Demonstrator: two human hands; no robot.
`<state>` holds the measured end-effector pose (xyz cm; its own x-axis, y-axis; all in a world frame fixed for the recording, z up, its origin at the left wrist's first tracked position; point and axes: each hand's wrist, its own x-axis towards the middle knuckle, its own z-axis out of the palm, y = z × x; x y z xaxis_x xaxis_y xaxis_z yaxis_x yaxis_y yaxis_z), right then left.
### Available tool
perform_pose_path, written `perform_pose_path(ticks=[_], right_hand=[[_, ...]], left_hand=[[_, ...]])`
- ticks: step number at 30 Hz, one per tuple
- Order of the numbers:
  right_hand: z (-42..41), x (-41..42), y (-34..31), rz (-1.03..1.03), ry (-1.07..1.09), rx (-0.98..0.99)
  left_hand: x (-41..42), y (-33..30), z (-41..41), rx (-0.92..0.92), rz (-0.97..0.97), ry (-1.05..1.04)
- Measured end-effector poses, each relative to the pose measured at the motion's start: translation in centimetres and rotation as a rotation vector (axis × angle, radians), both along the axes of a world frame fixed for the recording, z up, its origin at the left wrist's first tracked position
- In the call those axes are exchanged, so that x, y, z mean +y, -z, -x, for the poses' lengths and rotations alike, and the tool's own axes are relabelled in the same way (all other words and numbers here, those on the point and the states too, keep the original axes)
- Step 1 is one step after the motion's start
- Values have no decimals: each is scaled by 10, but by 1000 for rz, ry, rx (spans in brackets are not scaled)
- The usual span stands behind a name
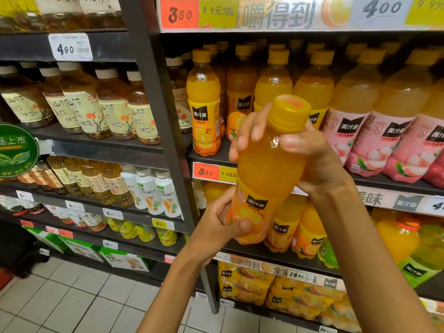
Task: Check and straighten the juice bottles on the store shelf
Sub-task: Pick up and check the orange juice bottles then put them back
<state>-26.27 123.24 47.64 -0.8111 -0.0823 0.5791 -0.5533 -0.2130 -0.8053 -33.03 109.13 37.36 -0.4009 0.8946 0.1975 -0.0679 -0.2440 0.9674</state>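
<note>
Held bottle: an orange juice bottle [269, 169] is out in front of the shelf, tilted, its yellow cap [289, 111] leaning up and to the right, its base down and to the left.
Right hand: the right hand [310, 155] grips the held bottle's neck and shoulder; its fingers [245, 138] curl round the left side just under the cap, and the thumb [294, 141] presses the front.
Left hand: the left hand [223, 224] holds the held bottle's lower label; the thumb [241, 225] lies across the front of the label and the fingers wrap behind, mostly hidden.
Shelf row: behind the held bottle stands a row of orange juice bottles [204, 104], upright; to its right, pink-labelled bottles [374, 140] lean slightly.
Shelf edge: the shelf edge [211, 158] with a red and yellow price tag [213, 173] runs just behind the held bottle's middle.
Open room: left of the held bottle, between it and the leftmost upright bottle, bare shelf shows.
Upright post: a dark post [156, 97] stands left of the held bottle; beyond it are tea bottles [115, 109].
Floor: tiled floor [72, 299] lies below the held bottle.
</note>
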Motion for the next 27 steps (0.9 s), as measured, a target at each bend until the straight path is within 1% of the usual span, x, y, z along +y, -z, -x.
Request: perform_pose_path(ticks=[3,7,9,13,16,21,24,27], right_hand=[[-1,1,-1,-38,-35,-16],[2,2,-2,40,-11,-106],[7,4,-2,107,45,-145],[18,8,2,240,292,-254],[24,11,3,297,379,-322],[30,11,9,266,405,-483],[34,10,12,322,424,-604],[38,9,19,401,417,-708]], left_hand=[[1,0,-4,14,-8,18],[0,1,-11,-11,15,20],[-1,1,-17,-65,56,30],[-1,-5,-28,-157,118,-17],[-2,-13,-32,-224,124,-32],[-7,-20,-38,-427,74,18],[-10,-24,-35,-563,59,55],[-12,-29,-31,-598,29,116]])
